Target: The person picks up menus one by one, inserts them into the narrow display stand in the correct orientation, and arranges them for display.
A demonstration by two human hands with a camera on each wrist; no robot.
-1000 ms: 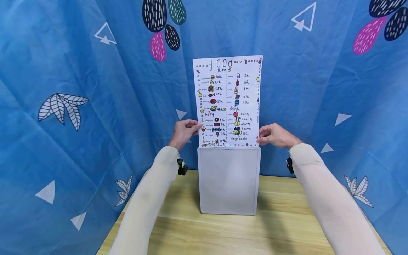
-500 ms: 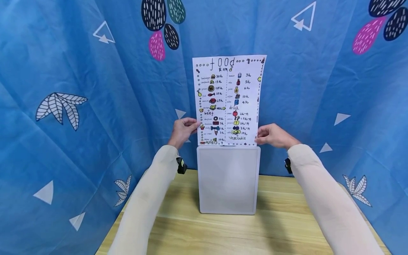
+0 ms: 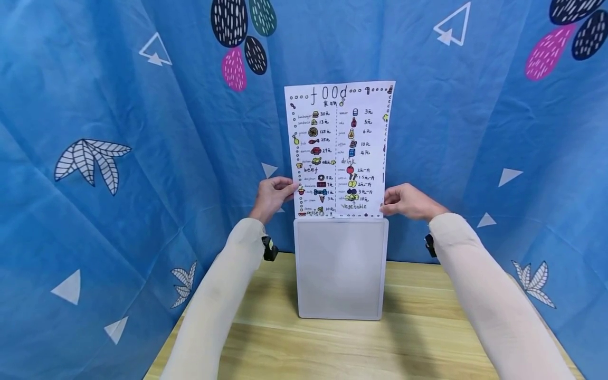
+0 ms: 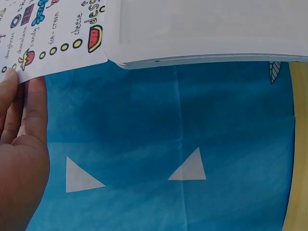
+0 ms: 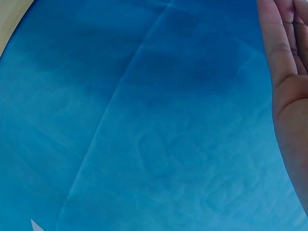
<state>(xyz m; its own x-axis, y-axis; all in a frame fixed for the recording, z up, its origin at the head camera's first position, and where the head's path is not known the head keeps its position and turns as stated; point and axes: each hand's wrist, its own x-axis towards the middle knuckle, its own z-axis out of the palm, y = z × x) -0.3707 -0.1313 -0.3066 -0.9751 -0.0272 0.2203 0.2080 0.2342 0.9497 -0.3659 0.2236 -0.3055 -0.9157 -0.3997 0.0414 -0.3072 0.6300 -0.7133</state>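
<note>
A white paper food menu (image 3: 336,148), hand-drawn with small coloured pictures and prices, stands upright in the head view. My left hand (image 3: 273,198) pinches its left edge low down, thumb in front and fingers behind, as the left wrist view shows. On the opposite edge, near the bottom corner, my right hand (image 3: 410,202) pinches the paper between thumb and fingers. Directly below, a pale grey framed board (image 3: 339,269) stands upright, its top edge right at the menu's lower edge. Only part of the right hand (image 5: 291,72) shows in the right wrist view.
The board stands on a light wood-grain table (image 3: 332,348). A blue patterned curtain (image 3: 427,116) hangs close behind and along both sides. Dark wrist devices, such as the left one (image 3: 269,248), sit under the sleeves.
The menu shifts and tilts very slightly between both hands, its top edge moving a little right and then back left. The board stays where it is.
</note>
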